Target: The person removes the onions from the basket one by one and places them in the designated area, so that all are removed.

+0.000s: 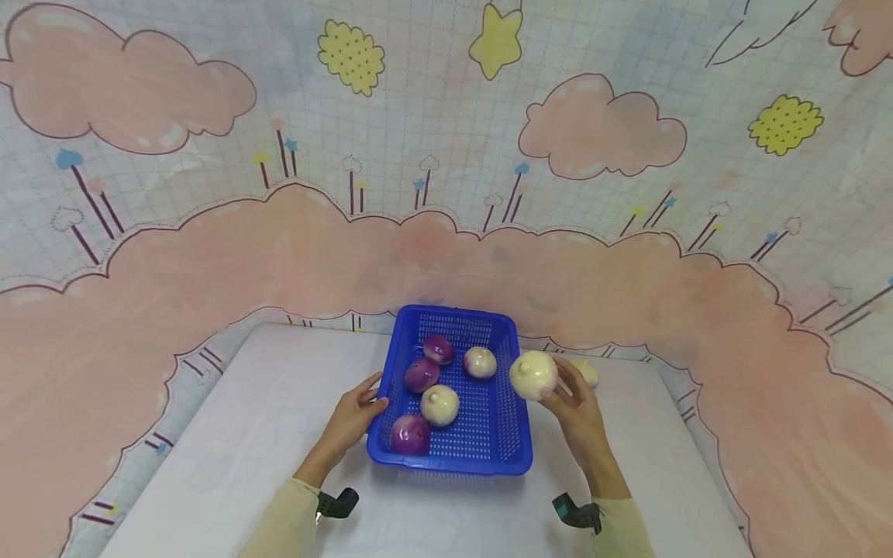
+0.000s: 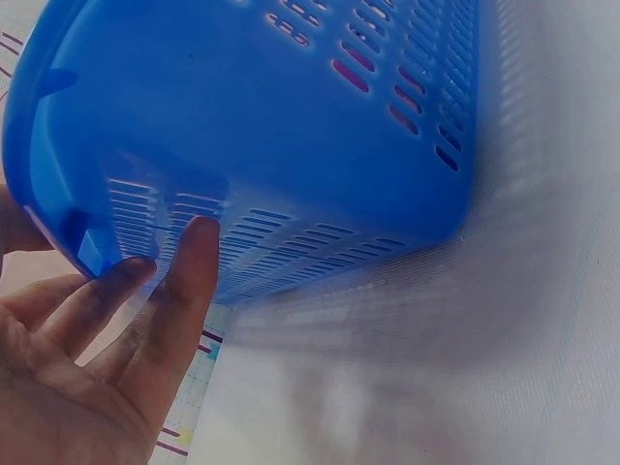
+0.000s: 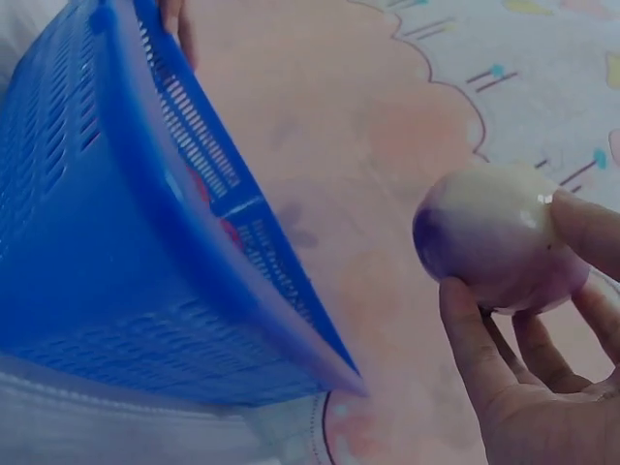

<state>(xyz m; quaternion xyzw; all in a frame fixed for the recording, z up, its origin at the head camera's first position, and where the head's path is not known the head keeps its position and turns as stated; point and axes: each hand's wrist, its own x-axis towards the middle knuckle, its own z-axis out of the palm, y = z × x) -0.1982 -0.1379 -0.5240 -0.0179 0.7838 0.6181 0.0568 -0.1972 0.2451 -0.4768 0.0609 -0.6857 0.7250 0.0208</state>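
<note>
- Left hand (image 1: 352,411): grasping the left rim of the blue basket (image 1: 453,465), which stands upright over the counter (image 1: 244,434). I cannot tell whether its whole base bears on the surface.
- Right hand (image 1: 579,407): grasping the held onion (image 1: 533,375), pinched between thumb and fingers. My head view shows a pale face; my right wrist view shows purple on another side.
- Position of the held onion: raised just outside the basket's right rim. The right wrist view shows a gap between them.
- Basket contents: three purple onions (image 1: 422,376) and two pale onions (image 1: 439,405), mostly toward the left half, with bare mesh at the near right.
- Also noted: a spare onion (image 1: 584,372) on the counter, partly hidden behind the right hand.
- Step in hand: I judge it to be an onion transfer at the basket. Direction, in or out, I cannot establish.
- Next move: in my judgement it calls for a steady left grip, the onion kept clear of the rim, and release only once it is well supported.
</note>
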